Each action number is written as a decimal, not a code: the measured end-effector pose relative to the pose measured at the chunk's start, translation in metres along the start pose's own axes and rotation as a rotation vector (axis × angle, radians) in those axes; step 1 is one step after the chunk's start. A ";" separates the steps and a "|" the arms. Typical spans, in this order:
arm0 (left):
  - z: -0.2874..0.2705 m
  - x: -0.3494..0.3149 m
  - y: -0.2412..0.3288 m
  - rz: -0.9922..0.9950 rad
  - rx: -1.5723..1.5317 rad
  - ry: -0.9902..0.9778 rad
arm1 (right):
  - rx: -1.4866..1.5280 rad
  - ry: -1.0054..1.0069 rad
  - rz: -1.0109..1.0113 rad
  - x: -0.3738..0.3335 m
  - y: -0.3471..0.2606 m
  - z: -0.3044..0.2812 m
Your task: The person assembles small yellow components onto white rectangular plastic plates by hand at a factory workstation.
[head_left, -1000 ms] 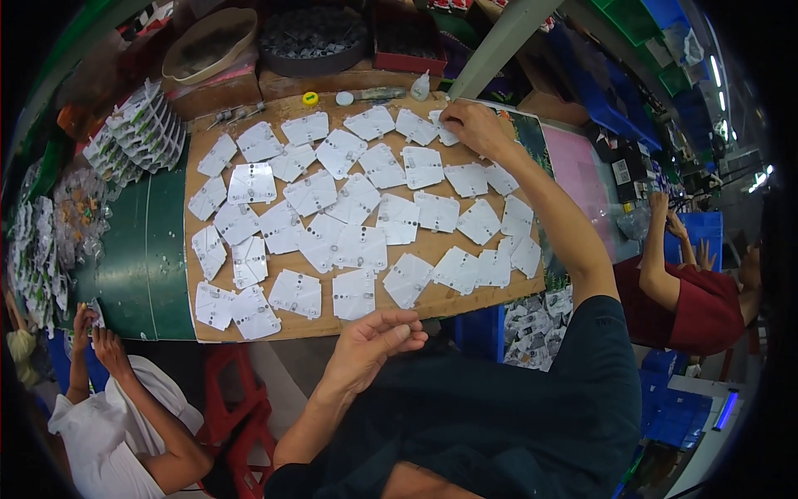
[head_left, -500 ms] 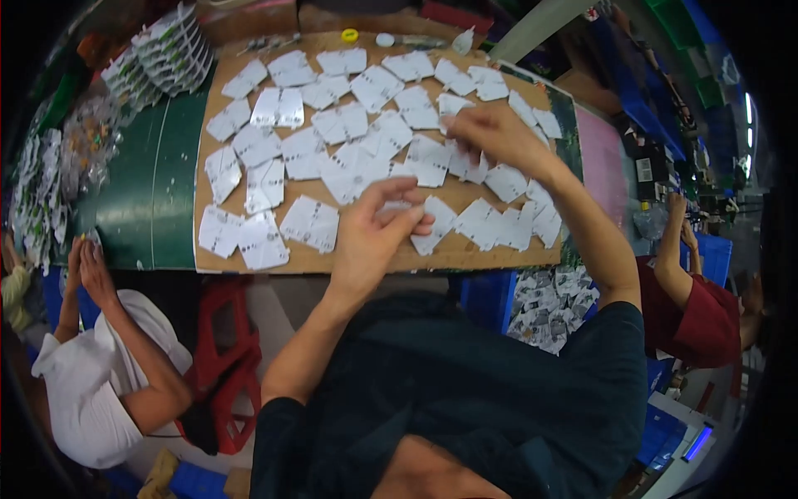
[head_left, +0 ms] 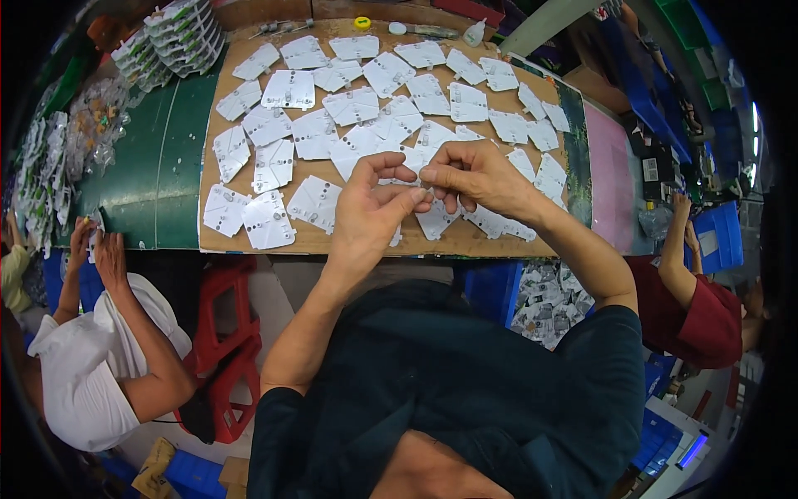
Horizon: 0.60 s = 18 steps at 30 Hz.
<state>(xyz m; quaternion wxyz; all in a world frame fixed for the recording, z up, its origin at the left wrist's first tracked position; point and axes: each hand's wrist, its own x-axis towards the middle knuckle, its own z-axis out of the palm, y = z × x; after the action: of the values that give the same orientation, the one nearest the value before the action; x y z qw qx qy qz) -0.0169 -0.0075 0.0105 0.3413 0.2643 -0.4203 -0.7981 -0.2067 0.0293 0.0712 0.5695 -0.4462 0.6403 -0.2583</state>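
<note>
Above worktop (head_left: 183, 158), left hand (head_left: 372, 209), right hand (head_left: 486, 179): fingers curled, cannot tell if grasping; weak pinch might lose piece among plates (head_left: 288, 89).

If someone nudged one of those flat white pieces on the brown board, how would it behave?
A white piece would probably slide rather than roll, since it lies flat. Its crisp straight edges suggest it's fairly stiff. It looks thin, so I'd guess it's light.

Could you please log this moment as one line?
Left hand, right hand: fingertips close together | Anything held: too small to tell | White plates: spread over brown board
</note>
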 end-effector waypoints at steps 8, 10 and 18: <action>-0.012 0.013 -0.004 -0.140 -0.144 -0.047 | 0.163 0.088 -0.148 -0.006 0.011 0.002; -0.014 0.015 -0.004 -0.187 -0.209 -0.051 | 0.105 0.120 -0.201 -0.008 0.015 0.002; -0.009 0.017 -0.006 -0.366 -0.307 -0.055 | -0.233 0.296 -0.627 -0.011 0.026 0.006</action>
<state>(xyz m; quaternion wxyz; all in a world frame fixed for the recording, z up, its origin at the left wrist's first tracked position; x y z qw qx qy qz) -0.0230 -0.0227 -0.0010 0.2157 0.2591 -0.2482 -0.9081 -0.2082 0.0520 0.0540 0.3092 -0.6404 0.5730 -0.4073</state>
